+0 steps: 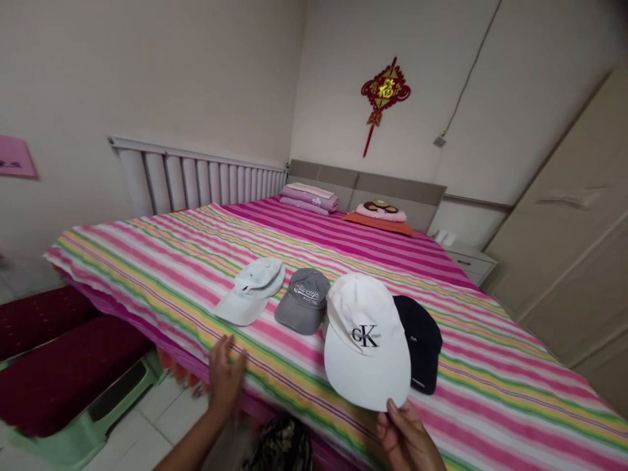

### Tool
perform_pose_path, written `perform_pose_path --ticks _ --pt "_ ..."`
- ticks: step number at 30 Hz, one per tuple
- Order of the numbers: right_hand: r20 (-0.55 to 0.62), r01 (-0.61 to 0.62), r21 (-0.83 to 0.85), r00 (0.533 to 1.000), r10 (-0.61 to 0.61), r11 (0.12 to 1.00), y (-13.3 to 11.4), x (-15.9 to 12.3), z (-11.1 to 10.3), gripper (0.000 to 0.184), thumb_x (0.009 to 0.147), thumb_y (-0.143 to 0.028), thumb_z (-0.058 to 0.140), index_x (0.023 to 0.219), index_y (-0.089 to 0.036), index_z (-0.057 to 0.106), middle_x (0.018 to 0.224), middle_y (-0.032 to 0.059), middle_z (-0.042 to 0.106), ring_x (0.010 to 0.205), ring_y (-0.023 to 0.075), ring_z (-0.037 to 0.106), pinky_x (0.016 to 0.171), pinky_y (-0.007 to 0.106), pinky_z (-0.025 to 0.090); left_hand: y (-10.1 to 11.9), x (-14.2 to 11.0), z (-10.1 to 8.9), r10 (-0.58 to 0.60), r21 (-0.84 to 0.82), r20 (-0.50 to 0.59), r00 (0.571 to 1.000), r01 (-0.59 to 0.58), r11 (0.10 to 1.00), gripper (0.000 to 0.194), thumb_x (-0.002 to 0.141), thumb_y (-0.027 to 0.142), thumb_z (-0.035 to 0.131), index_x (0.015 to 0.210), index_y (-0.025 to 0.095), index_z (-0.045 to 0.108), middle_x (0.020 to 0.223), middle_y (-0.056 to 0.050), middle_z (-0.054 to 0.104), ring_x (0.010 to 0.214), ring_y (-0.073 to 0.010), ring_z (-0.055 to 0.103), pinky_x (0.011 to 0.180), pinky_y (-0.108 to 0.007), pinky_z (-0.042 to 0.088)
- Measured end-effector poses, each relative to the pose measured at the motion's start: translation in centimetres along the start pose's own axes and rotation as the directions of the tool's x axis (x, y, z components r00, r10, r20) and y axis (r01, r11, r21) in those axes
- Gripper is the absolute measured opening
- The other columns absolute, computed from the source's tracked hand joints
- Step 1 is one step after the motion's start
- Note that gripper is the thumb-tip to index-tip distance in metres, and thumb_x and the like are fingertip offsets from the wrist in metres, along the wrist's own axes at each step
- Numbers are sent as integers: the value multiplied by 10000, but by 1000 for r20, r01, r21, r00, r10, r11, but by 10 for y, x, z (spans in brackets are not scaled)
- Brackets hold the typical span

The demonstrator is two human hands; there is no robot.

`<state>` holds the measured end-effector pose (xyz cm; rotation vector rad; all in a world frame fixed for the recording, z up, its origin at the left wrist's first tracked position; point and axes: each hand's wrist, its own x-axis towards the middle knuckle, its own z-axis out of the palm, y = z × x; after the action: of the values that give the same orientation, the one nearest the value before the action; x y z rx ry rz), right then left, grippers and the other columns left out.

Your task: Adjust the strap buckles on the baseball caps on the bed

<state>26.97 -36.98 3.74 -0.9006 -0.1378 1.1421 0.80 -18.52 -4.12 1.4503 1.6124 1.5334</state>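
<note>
- Right hand (409, 437), cut off below, pinches a white baseball cap (366, 369) by its brim, over striped bedspread (161, 261).
- It partly hides a black cap (426, 347).
- Left hand (226, 374): fingers parted, bedspread contact unclear.

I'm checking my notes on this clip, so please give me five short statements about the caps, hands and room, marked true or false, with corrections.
1. The right hand holds the white baseball cap by its brim. True.
2. The gray baseball cap lies left of the pale baseball cap in the picture. False: it lies to the right of it.
3. The left hand grips a cap. False: it holds no cap and is at the near edge of the striped sheet.
4. The black baseball cap is partly hidden by the white one. True.
5. The red Chinese ornament lies on the bed. False: it hangs on the wall above the headboard.
</note>
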Motion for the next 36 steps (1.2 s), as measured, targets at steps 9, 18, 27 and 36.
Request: perform_pose_path --ticks 9,18,27,36 --pt "369 -48 -190 922 117 981 45 9 40 351 627 -280 741 935 -181 605 774 20 657 590 97 579 552 220 462 110 -61 20 84 -580 809 581 769 267 518 741 199 588 1240 187 446 1058 -95 642 1037 -237 562 932 -391 410" --pt "95 -216 -259 964 248 941 64 77 63 281 652 -364 702 703 -130 555 682 43 626 636 132 611 635 260 494 94 7 -15 -174 -782 577 798 602 164 611 732 -9 481 1260 293 439 1048 0 659 981 -178 603 951 -281 428" --pt "-152 -239 -132 964 218 962 84 156 136 188 866 -295 467 841 -123 540 678 -25 538 496 61 487 433 193 426 79 21 -9 -227 -767 562 795 604 218 585 750 -14 459 1270 252 437 996 -26 678 875 -173 644 854 -262 499" --pt "38 81 -207 996 -75 975 25 142 123 82 775 -131 580 852 -124 550 594 -71 512 379 21 380 355 145 331 68 39 24 -161 -747 595 787 616 251 558 730 -23 486 1242 198 467 944 -52 691 807 -170 658 768 -241 531"
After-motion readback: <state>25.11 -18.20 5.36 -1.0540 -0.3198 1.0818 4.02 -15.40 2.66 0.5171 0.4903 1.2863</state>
